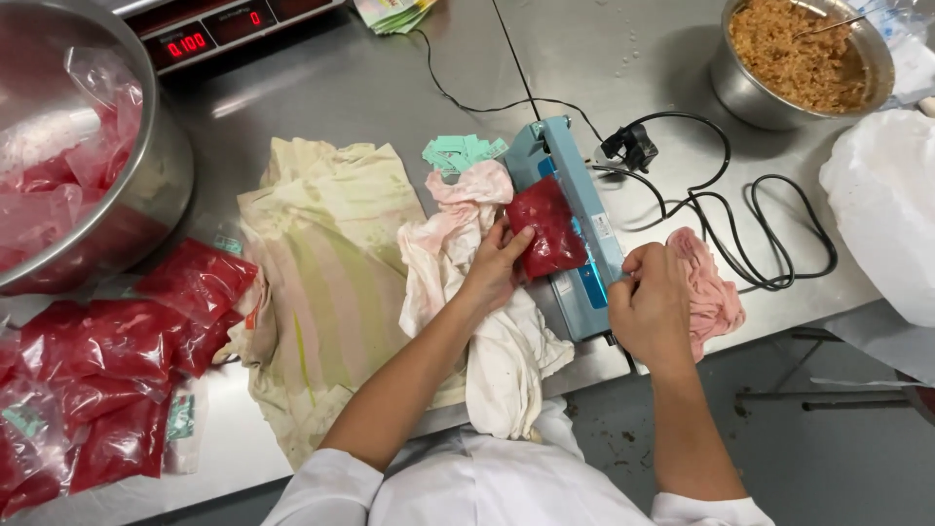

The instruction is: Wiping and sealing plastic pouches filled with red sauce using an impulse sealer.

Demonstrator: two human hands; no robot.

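— What do the hands do?
— The left hand point(497, 268) pinches the red pouch point(545, 226) flat on the blue heat sealer point(575, 229); the right hand point(651, 304) is closed on the sealer's front end.
— What is the risk?
— The pouch may slip toward the pale cloth point(458, 244), so the seam could come crooked, or fingers get burned.

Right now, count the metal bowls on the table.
2: one large bowl far left holding red bags, one smaller bowl top right with brown mince. Others may sit outside the frame.
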